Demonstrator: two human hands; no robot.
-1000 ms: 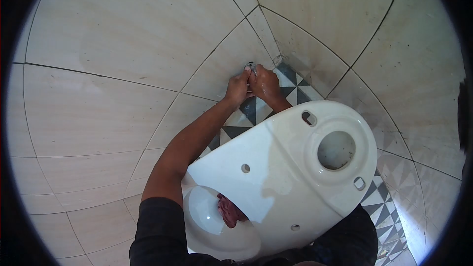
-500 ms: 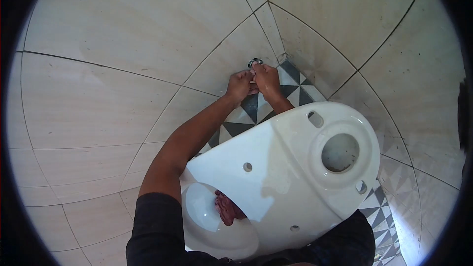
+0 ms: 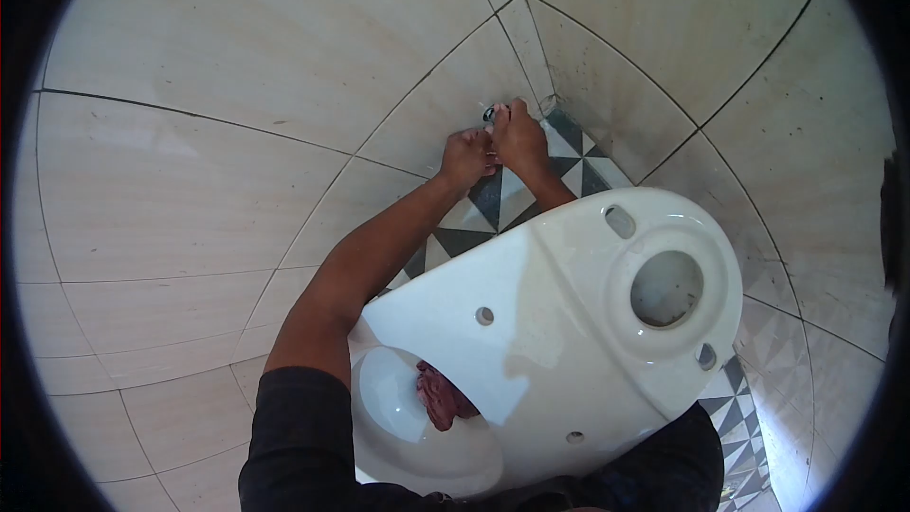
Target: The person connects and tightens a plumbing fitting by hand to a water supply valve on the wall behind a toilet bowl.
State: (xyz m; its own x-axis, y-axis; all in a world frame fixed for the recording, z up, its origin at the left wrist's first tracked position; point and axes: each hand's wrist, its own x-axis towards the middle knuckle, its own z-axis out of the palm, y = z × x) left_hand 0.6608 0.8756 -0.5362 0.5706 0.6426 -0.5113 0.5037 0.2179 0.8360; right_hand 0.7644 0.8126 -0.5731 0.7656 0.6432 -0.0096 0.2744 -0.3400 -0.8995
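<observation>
A small chrome plumbing fitting point(image 3: 489, 114) sticks out low on the tiled wall by the corner. My right hand point(image 3: 520, 140) is closed around its near side, with the fingers hiding most of it. Just left of that and slightly lower, my left hand point(image 3: 466, 157) has its fingers curled in against my right fingers. What lies between the fingertips is too small and covered to make out. Both forearms reach past a white ceramic toilet point(image 3: 569, 322), which stands between me and the wall.
A dark red cloth point(image 3: 442, 396) lies in the toilet's bowl. The round inlet point(image 3: 666, 289) at the toilet's rear faces up. Grey and white triangle-patterned floor tiles point(image 3: 464, 218) show behind it. Beige tiled walls point(image 3: 190, 190) meet at the corner beyond my hands.
My right hand has turned slightly at the fitting, its knuckles now higher and further right. The left hand stays beside it. The whole view has shifted a little.
</observation>
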